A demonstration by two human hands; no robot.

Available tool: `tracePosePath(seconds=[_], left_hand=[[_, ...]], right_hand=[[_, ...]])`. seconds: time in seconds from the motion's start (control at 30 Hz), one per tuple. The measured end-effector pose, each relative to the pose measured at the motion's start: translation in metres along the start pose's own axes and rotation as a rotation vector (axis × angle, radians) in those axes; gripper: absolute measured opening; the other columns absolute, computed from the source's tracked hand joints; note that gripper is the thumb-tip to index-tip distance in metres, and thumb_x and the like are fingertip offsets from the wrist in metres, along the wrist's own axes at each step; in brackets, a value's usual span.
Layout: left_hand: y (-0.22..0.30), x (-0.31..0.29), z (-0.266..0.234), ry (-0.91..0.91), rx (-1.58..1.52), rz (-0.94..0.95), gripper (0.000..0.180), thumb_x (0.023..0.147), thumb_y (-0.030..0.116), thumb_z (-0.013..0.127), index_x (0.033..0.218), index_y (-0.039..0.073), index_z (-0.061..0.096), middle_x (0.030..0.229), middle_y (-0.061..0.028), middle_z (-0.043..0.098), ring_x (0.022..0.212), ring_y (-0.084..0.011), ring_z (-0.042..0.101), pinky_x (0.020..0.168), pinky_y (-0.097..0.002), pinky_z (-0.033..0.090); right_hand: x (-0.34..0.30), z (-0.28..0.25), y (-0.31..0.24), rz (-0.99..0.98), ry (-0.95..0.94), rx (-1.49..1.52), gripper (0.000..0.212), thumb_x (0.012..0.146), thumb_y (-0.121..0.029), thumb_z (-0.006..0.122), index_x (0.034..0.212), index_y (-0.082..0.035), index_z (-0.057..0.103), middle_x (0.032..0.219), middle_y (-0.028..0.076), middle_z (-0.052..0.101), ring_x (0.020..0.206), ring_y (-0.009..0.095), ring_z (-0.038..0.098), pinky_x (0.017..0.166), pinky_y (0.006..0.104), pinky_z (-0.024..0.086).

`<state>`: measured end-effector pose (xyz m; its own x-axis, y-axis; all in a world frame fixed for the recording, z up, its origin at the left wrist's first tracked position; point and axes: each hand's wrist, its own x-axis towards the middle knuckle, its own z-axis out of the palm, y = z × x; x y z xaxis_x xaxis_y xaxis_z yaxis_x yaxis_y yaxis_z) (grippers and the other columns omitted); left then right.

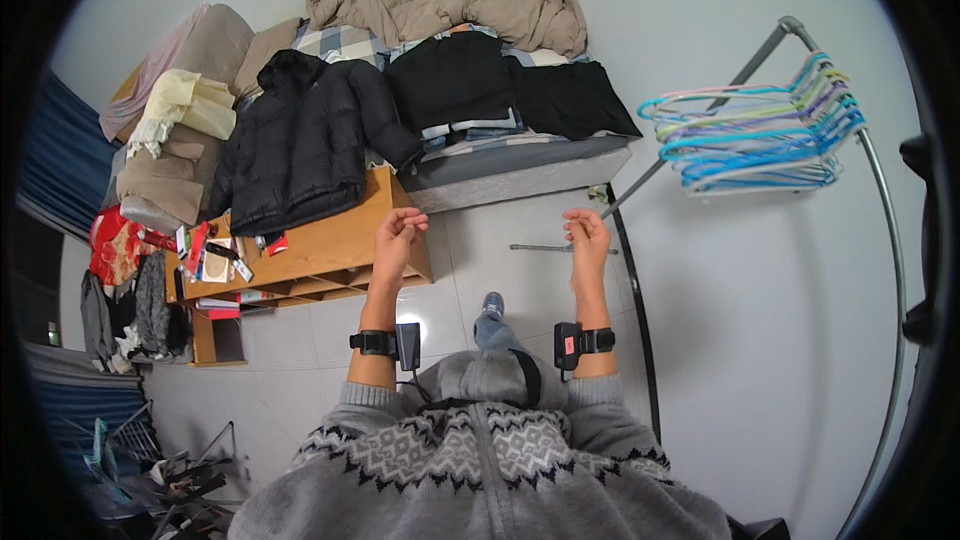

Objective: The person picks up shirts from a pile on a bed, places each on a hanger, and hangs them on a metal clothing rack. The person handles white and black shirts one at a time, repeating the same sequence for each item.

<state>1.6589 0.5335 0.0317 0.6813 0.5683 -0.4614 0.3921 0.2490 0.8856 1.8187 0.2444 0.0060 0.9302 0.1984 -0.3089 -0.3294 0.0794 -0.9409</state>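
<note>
My left hand (402,228) is held out in the air in front of me, its fingers loosely bent and pointing right, with nothing in them. It is nearest the right end of a wooden desk (370,225), apart from it. On that desk and against the bed lies a black puffer jacket (300,140), spread out with one sleeve toward the right. My right hand (588,228) mirrors the left, fingers relaxed and partly apart, holding nothing. A grey metal pole of a clothes rack (640,185) runs close beyond it. Both wrists wear black straps with small boxes.
Black folded garments (450,80) lie on the bed (500,180), with a beige quilt (440,5) behind. Blue, white and purple hangers (760,140) hang at the right. Small items (222,258) litter the desk's left. A dark folded rack (185,480) stands lower left.
</note>
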Motion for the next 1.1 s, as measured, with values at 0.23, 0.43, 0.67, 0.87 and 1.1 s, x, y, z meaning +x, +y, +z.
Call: tracePosePath(seconds=[0.23, 0.43, 0.67, 0.87, 1.1], left_hand=[[0.053, 0.088, 0.007, 0.019, 0.096, 0.056, 0.021, 0.099, 0.004, 0.052, 0.116, 0.009, 0.062, 0.111, -0.0017, 0.073, 0.099, -0.0106, 0.066, 0.087, -0.027, 0.049], [0.064, 0.15, 0.041, -0.029, 0.107, 0.008, 0.019, 0.1, 0.004, 0.052, 0.115, 0.008, 0.063, 0.11, -0.0035, 0.072, 0.097, -0.0109, 0.066, 0.085, -0.0253, 0.049], [0.071, 0.232, 0.082, -0.148, 0.105, -0.065, 0.02, 0.1, 0.003, 0.051, 0.115, 0.008, 0.064, 0.108, -0.0038, 0.072, 0.095, -0.0106, 0.066, 0.083, -0.025, 0.05], [0.086, 0.329, 0.12, -0.303, 0.089, -0.112, 0.02, 0.1, 0.003, 0.051, 0.114, 0.007, 0.064, 0.108, -0.0031, 0.072, 0.095, -0.0108, 0.066, 0.084, -0.0255, 0.05], [0.112, 0.446, 0.155, -0.459, 0.194, -0.213, 0.021, 0.099, 0.003, 0.051, 0.115, 0.007, 0.063, 0.109, -0.0055, 0.071, 0.095, -0.0124, 0.066, 0.084, -0.0264, 0.05]], right_hand=[[0.118, 0.027, -0.008, -0.027, -0.003, 0.096, 0.015, 0.094, 0.0, 0.054, 0.099, -0.003, 0.068, 0.094, 0.002, 0.069, 0.082, 0.009, 0.06, 0.072, 0.0237, 0.047], [0.172, 0.031, -0.009, 0.03, -0.018, 0.068, 0.014, 0.096, -0.003, 0.056, 0.101, -0.006, 0.068, 0.099, 0.001, 0.07, 0.085, 0.008, 0.058, 0.076, 0.0235, 0.045], [0.221, 0.033, -0.01, 0.113, 0.072, 0.046, 0.014, 0.096, -0.004, 0.056, 0.101, -0.007, 0.068, 0.1, 0.001, 0.07, 0.086, 0.009, 0.058, 0.077, 0.0248, 0.046], [0.28, 0.044, -0.002, 0.119, 0.175, 0.016, 0.013, 0.096, -0.006, 0.056, 0.1, -0.008, 0.069, 0.1, 0.0, 0.07, 0.084, 0.008, 0.059, 0.076, 0.0242, 0.046], [0.351, 0.064, 0.012, 0.234, 0.276, -0.033, 0.013, 0.095, -0.009, 0.057, 0.099, -0.009, 0.069, 0.098, -0.002, 0.07, 0.084, 0.008, 0.06, 0.074, 0.0238, 0.045]])
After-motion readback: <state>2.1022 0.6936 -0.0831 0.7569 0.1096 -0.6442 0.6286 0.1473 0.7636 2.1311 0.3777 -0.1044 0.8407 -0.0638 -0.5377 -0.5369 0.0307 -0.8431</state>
